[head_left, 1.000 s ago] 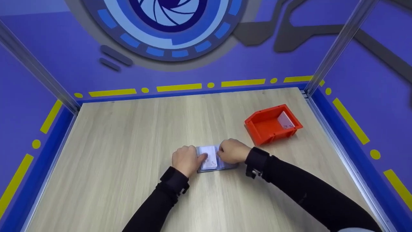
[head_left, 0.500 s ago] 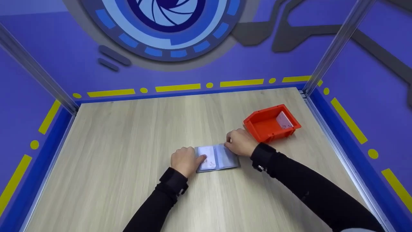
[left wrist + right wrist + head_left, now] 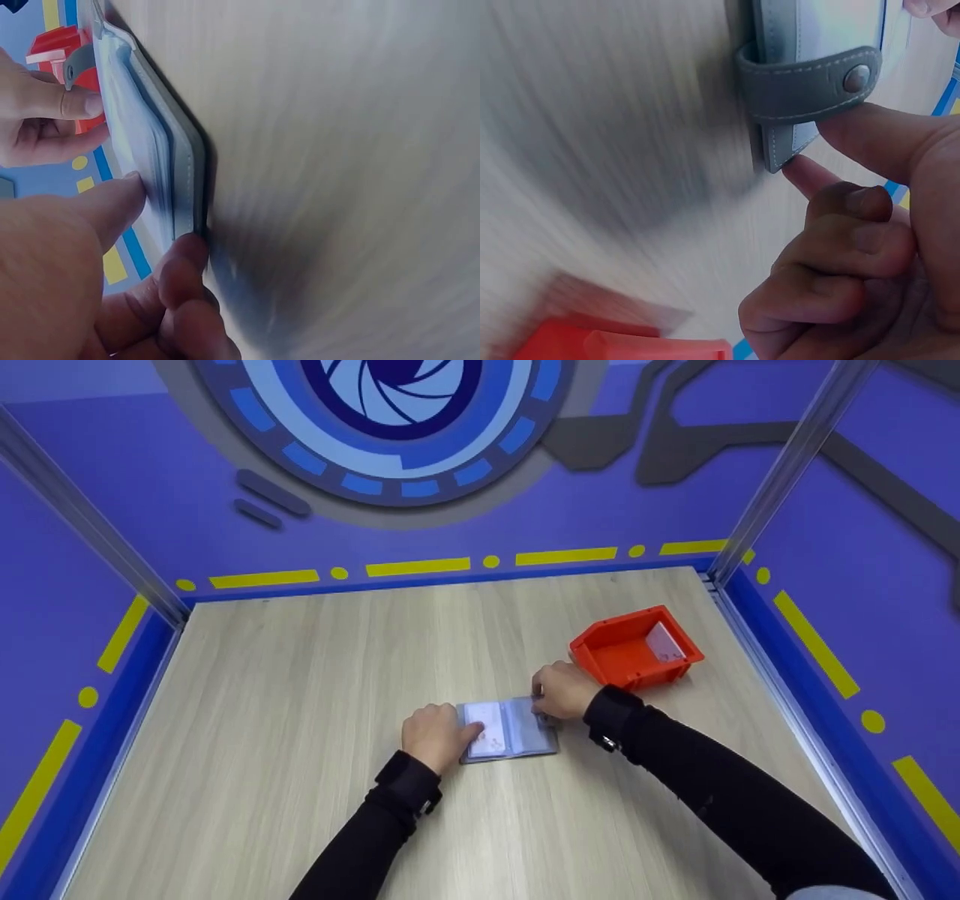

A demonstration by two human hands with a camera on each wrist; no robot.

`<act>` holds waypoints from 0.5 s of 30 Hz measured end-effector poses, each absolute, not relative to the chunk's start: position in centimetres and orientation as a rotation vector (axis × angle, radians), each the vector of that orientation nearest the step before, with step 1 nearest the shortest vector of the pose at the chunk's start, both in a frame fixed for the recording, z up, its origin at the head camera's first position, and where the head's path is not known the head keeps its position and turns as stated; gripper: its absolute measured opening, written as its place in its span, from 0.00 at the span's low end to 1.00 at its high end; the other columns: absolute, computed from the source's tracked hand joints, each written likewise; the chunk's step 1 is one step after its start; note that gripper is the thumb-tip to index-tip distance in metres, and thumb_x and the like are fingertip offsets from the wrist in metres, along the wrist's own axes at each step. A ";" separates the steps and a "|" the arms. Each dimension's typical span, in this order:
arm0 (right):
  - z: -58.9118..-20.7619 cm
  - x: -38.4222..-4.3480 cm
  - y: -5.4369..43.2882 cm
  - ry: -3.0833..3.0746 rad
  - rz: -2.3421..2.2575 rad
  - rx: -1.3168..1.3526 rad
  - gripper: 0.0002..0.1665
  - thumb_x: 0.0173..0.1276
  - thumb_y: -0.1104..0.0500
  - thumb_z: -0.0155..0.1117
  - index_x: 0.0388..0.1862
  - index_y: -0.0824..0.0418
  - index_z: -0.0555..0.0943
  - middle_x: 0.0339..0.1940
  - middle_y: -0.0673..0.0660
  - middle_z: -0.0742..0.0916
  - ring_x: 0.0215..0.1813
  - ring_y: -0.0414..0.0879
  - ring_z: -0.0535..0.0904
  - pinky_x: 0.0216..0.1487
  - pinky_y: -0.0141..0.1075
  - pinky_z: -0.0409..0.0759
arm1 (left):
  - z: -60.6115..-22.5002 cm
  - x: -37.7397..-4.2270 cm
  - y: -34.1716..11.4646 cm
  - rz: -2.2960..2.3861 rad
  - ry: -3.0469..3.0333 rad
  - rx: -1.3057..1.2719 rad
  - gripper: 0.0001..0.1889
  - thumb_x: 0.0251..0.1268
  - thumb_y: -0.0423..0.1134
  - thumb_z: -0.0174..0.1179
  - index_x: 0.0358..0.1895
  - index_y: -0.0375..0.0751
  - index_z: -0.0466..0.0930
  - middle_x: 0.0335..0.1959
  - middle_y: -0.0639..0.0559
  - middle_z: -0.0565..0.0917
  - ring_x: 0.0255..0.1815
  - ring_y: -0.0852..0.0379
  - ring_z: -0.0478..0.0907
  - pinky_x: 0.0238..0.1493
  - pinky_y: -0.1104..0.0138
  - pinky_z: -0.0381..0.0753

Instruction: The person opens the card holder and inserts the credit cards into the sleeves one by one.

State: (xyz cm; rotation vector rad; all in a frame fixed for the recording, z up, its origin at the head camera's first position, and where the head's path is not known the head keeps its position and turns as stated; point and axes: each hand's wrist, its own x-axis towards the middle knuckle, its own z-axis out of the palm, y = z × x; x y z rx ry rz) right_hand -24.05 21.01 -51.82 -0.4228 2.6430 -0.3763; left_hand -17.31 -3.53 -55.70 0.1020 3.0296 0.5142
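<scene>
A grey card holder [image 3: 531, 741] lies spread open on the wooden table, with clear sleeves inside. A pale card [image 3: 489, 714] with small reddish marks shows in its left side. My left hand [image 3: 431, 737] grips the left edge, thumb on the sleeves and fingertips at the outer cover [image 3: 193, 169]. With my right hand [image 3: 566, 692] I pinch the upper right corner, thumb against the strap [image 3: 802, 88] and index finger at the cover's corner. The strap, with a metal snap [image 3: 856, 78], is folded over the right edge; its other fingers are curled.
An orange-red bin [image 3: 611, 664] stands behind and right of the card holder, close to my right hand. Inside its far right end leans a pale card [image 3: 664, 642] with reddish marks. Blue-purple panels [image 3: 420, 540] border the table [image 3: 300, 697] at the back and sides.
My right hand has moved from the middle of the card holder to its upper right corner, uncovering the right sleeve. The strap now shows at that edge. My left hand keeps its grip.
</scene>
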 end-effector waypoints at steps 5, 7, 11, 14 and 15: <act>-52.0 -24.0 20.9 2.645 -0.382 -0.424 0.16 0.74 0.54 0.78 0.56 0.57 0.91 0.47 0.56 0.90 0.49 0.53 0.80 0.55 0.46 0.81 | -55.9 -17.3 -3.6 0.517 3.024 0.090 0.30 0.68 0.65 0.74 0.20 0.46 0.75 0.21 0.54 0.74 0.23 0.55 0.70 0.26 0.56 0.74; -52.1 -23.9 20.8 2.643 -0.390 -0.430 0.15 0.73 0.55 0.78 0.56 0.58 0.92 0.46 0.56 0.90 0.47 0.52 0.81 0.53 0.45 0.82 | -55.9 -17.3 -3.6 0.526 3.022 0.088 0.30 0.68 0.64 0.74 0.20 0.46 0.76 0.21 0.53 0.74 0.23 0.55 0.71 0.26 0.56 0.75; -52.1 -23.5 20.5 2.650 -0.375 -0.462 0.16 0.74 0.56 0.77 0.57 0.60 0.93 0.46 0.57 0.92 0.45 0.52 0.82 0.53 0.45 0.85 | -55.9 -17.1 -3.6 0.542 3.035 0.103 0.30 0.68 0.64 0.74 0.21 0.45 0.78 0.21 0.53 0.76 0.23 0.55 0.72 0.26 0.55 0.76; -52.0 -23.1 20.2 2.661 -0.334 -0.473 0.18 0.75 0.55 0.76 0.59 0.61 0.92 0.49 0.58 0.93 0.45 0.52 0.82 0.56 0.46 0.86 | -55.8 -17.0 -3.6 0.524 3.066 0.119 0.30 0.68 0.64 0.74 0.22 0.44 0.79 0.21 0.52 0.77 0.23 0.54 0.74 0.26 0.54 0.79; -51.9 -23.1 20.0 2.660 -0.323 -0.466 0.19 0.74 0.55 0.76 0.59 0.62 0.92 0.49 0.58 0.92 0.45 0.52 0.82 0.56 0.46 0.86 | -55.8 -17.0 -3.6 0.519 3.076 0.122 0.30 0.68 0.64 0.74 0.22 0.43 0.79 0.21 0.51 0.78 0.23 0.53 0.75 0.27 0.53 0.80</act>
